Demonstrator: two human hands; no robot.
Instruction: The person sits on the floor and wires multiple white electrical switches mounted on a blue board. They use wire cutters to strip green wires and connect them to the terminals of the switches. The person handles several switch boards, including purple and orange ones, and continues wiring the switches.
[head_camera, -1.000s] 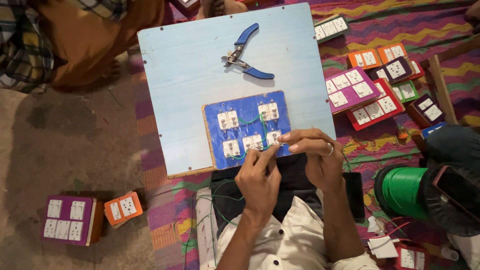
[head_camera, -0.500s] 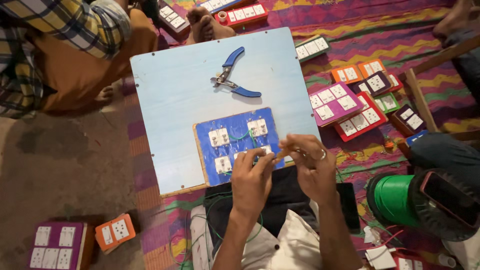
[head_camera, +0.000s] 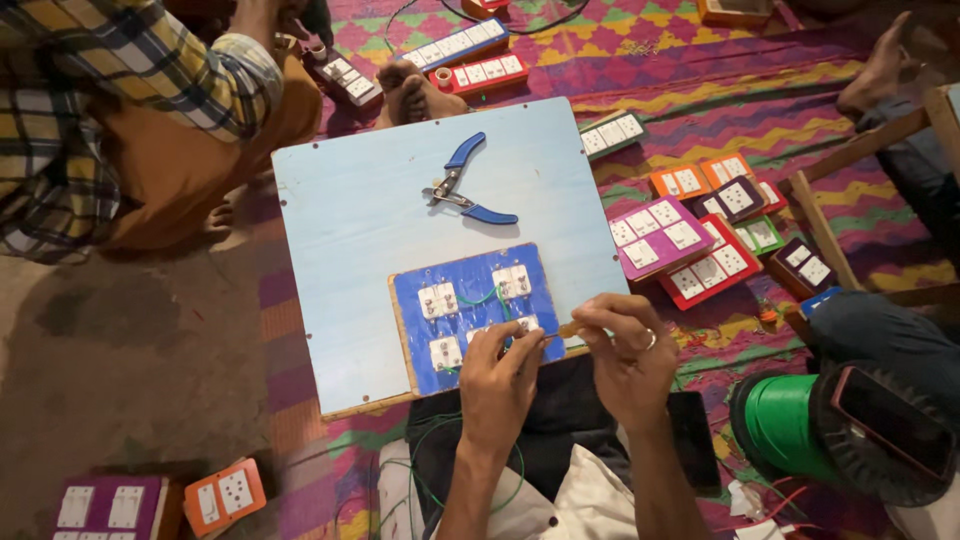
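A blue switch board panel with several white switch modules and green wire lies on a pale blue work board. My left hand presses its fingertips on the panel's lower right module. My right hand, a ring on one finger, pinches a thin tool with a wooden-coloured handle pointed at that same module. Blue-handled pliers lie apart, higher on the board.
Coloured switch boards lie scattered on the patterned mat at right; more at lower left. A green wire spool sits at lower right. A person in a checked shirt sits at upper left; another's foot at upper right.
The view has shifted, so the board sits lower and more central in frame. Both hands stay at the panel's lower right module with only slight finger movement.
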